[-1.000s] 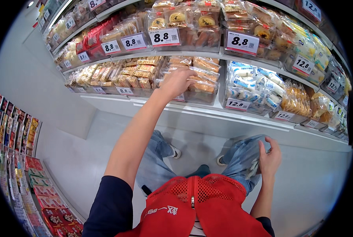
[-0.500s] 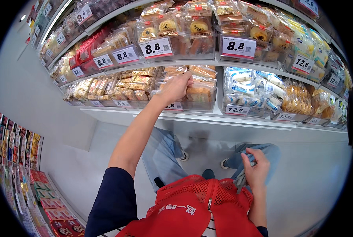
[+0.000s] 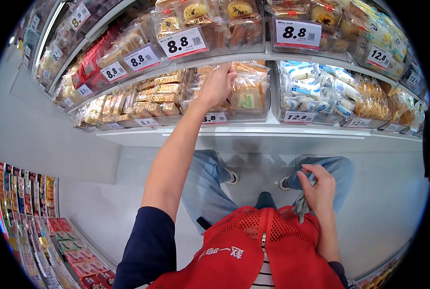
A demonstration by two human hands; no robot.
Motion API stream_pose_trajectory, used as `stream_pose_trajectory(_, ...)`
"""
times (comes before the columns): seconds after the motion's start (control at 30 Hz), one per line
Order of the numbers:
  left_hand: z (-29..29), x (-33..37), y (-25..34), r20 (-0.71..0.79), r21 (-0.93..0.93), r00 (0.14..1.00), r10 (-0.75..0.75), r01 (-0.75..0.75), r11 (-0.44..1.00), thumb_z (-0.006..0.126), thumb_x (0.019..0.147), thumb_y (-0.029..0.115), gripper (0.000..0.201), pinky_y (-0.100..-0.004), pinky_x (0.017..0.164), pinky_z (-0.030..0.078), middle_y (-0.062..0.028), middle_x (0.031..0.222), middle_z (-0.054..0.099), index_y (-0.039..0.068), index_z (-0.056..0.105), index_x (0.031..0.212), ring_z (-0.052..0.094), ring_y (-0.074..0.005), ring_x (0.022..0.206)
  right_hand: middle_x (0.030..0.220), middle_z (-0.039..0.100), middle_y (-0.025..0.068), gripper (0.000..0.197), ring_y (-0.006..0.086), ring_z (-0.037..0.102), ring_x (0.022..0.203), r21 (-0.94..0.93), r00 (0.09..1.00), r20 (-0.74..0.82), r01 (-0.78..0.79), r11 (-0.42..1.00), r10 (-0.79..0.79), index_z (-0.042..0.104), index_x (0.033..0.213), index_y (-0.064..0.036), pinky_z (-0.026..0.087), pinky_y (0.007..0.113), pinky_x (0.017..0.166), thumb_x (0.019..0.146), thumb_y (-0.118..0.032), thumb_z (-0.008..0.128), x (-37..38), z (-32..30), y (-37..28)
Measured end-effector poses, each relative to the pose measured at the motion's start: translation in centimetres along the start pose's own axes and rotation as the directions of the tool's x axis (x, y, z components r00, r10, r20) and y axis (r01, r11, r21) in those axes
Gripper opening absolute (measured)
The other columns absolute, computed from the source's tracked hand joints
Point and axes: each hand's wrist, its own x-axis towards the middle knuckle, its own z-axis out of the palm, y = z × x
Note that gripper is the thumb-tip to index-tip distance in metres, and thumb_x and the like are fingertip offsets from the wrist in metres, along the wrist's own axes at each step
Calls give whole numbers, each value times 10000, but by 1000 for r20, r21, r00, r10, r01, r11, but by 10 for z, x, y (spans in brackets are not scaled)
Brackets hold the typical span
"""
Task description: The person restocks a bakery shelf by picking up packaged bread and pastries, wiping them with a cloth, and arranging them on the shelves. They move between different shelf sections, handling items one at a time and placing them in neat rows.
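My left hand (image 3: 217, 87) reaches forward into a clear bin on the lower shelf, at the clear-wrapped bread pieces (image 3: 247, 91). Its fingers are curled together against the packets; what lies between the fingertips is hidden. One bread packet with a green label stands at the bin's front, just right of the hand. Down by my right knee, my right hand (image 3: 320, 189) is closed around a crumpled grey cloth (image 3: 300, 206), which hangs below the fingers.
The upper shelf edge (image 3: 215, 64) runs just above my left hand. Wrapped oat bars (image 3: 157, 94) fill the bins to the left; white and blue packets (image 3: 304, 86) lie to the right. Packaged pastries (image 3: 195, 14) fill the upper shelf. Another display (image 3: 75, 241) stands lower left.
The view has shifted, so the shelves sit slightly higher. My left hand stays at the bread packets; a green label on one now shows. My right hand still holds the cloth.
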Motion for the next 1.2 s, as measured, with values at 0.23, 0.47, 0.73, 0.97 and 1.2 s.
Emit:
stream_pose_trajectory(0.23,-9,6,0,137,-112,988,-72,88,990,520,965,132,152,-341,729,471,-97,786,602,-10,531,913,581,-204,743,845,670,96,186,255,606,694,50,995,49,83,995,-86,672,940,-20,467,314,613,778,-81,740,16,21,-3)
stream_pose_trajectory(0.47,-29,-2,11,363,-61,930,-54,81,995,641,910,188,213,-324,759,481,-92,856,632,-2,550,948,604,-178,808,875,688,110,198,305,635,665,63,992,74,97,993,-101,690,937,-36,510,343,616,774,-131,751,19,34,2)
stream_pose_trajectory(0.73,-21,3,29,591,103,799,-109,60,993,712,828,250,323,-414,794,490,-188,900,660,19,585,1014,633,-345,872,881,689,126,189,325,650,719,100,990,94,96,990,-105,690,931,-29,518,355,639,788,-142,738,16,42,-3)
stream_pose_trajectory(0.97,3,-15,17,506,254,863,-2,-146,956,612,922,277,282,-446,799,474,-194,889,653,10,560,999,624,-371,925,877,687,128,189,323,652,730,109,991,118,55,993,-68,689,933,-28,516,354,644,792,-146,735,11,38,-7)
stream_pose_trajectory(1.2,-20,-14,26,319,108,948,-3,-33,994,605,917,200,316,-441,898,467,-190,1113,623,17,539,1166,594,-382,1047,852,687,111,195,273,648,701,169,996,75,31,985,-44,693,952,-28,506,321,622,780,-107,741,7,23,-1)
